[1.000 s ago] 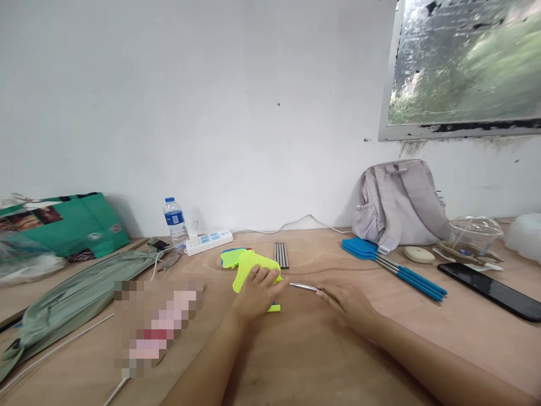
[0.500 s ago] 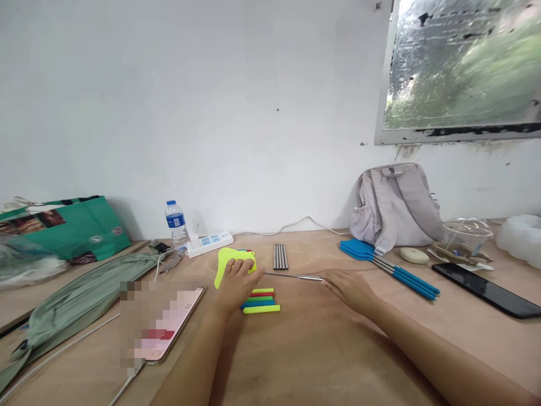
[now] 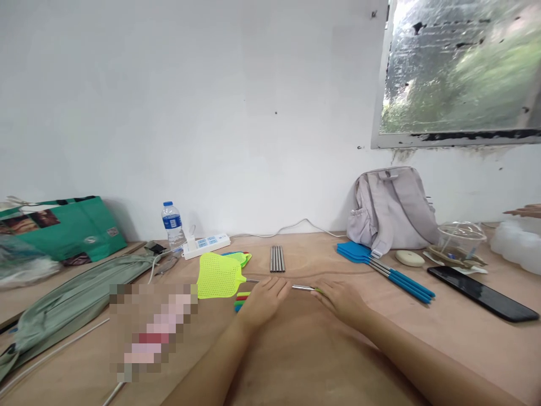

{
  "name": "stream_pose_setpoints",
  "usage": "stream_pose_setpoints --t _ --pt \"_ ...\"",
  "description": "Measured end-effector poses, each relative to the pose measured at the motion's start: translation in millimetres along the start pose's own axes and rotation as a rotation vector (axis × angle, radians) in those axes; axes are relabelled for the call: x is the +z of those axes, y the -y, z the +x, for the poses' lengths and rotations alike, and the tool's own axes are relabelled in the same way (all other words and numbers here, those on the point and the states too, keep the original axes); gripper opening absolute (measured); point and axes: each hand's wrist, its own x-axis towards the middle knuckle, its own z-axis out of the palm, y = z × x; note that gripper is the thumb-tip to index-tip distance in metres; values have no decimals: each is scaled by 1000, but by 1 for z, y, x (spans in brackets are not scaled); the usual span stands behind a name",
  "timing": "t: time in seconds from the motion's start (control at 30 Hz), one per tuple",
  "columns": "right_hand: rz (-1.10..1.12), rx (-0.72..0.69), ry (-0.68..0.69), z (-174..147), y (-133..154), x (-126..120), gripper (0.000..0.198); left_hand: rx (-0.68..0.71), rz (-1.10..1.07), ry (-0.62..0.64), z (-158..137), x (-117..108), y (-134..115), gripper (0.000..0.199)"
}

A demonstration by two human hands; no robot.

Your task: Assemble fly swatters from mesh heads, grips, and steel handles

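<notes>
A yellow fly swatter (image 3: pixel 220 276) lies across the table in front of me, its perforated head to the left and its thin metal rod running right. My left hand (image 3: pixel 267 296) is closed over the middle of the rod. My right hand (image 3: pixel 340 296) grips the right end, where a bit of yellow-green handle shows at the fingertips. Loose coloured handles (image 3: pixel 242 301) lie beside my left forearm, partly hidden by it. Behind the swatter are several metal rods (image 3: pixel 278 259) in a row. More swatter heads (image 3: pixel 243 257) in green and blue lie beyond the yellow one.
Blue fly swatters (image 3: pixel 391 273) lie at the right, by a grey backpack (image 3: pixel 393 211) and a black phone (image 3: pixel 482 293). A water bottle (image 3: pixel 172 225) and power strip (image 3: pixel 207 246) stand back left. Another person's hand (image 3: pixel 526 211) shows at the far right edge.
My left hand has moved right, from the yellow head onto the rod, uncovering the head. A piece of yellow-green handle now shows at my right fingers. Another person's hand has appeared at the right.
</notes>
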Motion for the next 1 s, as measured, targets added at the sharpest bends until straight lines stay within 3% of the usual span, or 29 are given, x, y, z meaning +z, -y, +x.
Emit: stream_pose_setpoints --t 0.23,0.5,0.7,1.0 --pt "-27 -72 -89 1 -15 -6 35 -30 100 -38 -15 -26 29 33" --pt "-219 -140 -29 1 -41 -20 36 -74 197 -62 -46 -10 68 25" --pt "-236 -135 -39 4 -41 -24 39 -42 201 -110 -45 -13 71 25" --pt "-176 -129 -22 -1 -54 -20 35 -98 219 -16 -48 -16 74 22"
